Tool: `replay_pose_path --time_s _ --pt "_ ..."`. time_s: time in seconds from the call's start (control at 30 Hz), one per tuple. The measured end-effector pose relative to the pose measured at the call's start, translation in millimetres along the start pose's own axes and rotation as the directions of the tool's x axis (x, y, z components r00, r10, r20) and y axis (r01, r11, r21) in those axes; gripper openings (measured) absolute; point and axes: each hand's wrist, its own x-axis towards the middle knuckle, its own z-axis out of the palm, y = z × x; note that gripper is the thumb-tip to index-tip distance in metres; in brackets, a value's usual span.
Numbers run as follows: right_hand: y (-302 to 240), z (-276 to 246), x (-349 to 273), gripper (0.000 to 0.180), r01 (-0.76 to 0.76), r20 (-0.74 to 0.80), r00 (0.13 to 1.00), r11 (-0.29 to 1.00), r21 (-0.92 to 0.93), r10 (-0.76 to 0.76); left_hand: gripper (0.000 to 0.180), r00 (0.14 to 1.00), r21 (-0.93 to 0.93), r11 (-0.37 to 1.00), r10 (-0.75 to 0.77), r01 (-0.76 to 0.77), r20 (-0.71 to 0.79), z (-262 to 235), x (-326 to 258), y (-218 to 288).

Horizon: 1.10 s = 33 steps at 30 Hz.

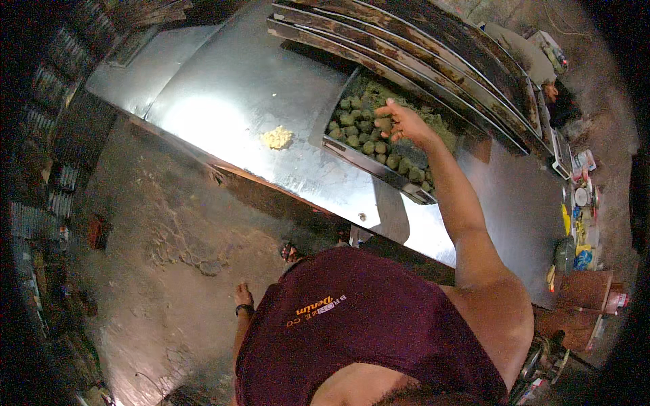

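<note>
Reaching your right hand (pixel 404 123) into the tray (pixel 379 169) of green balls (pixel 369 139).

From the head view, your right arm stretches across the steel table (pixel 237 88), fingers curled loosely over one greenish ball at the far side of the tray; whether you actually grip it I cannot tell. The other balls lie in rows in the tray's near part, with loose green mass behind them. A small pale yellow lump (pixel 277 137) sits on the table left of the tray. Your left hand (pixel 242 295) hangs by your side, fingers slack, holding nothing, above the floor (pixel 156 237).
</note>
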Motion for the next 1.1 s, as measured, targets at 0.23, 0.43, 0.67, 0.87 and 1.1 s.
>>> replay_pose_path --time_s 0.23,0.43,0.67,0.87,1.1 --pt "8 -1 5 0.048 0.036 -0.194 0.978 0.978 -0.206 -0.077 0.037 0.995 -0.160 0.983 -0.097 0.092 -0.024 -41 4 13" --pt "100 -96 -7 0.026 -0.094 -0.502 0.797 0.751 -0.653 -0.337 0.039 0.994 -0.128 0.986 -0.100 0.104 0.036 -2 16 10" --pt "127 -110 -16 0.034 0.109 -0.246 0.828 0.576 -0.810 -0.504 0.031 0.989 -0.325 0.946 0.062 -0.016 0.131 104 -3 -8" --pt "113 -68 22 0.059 0.031 -0.204 0.882 0.484 -0.875 -0.426 0.029 0.928 -0.182 0.915 0.371 -0.360 0.026 123 -95 73" --pt "109 -57 37 0.021 -0.064 -0.190 0.906 0.322 -0.945 -0.377 0.025 0.994 -0.104 0.992 0.074 -0.065 0.083 115 -141 103"
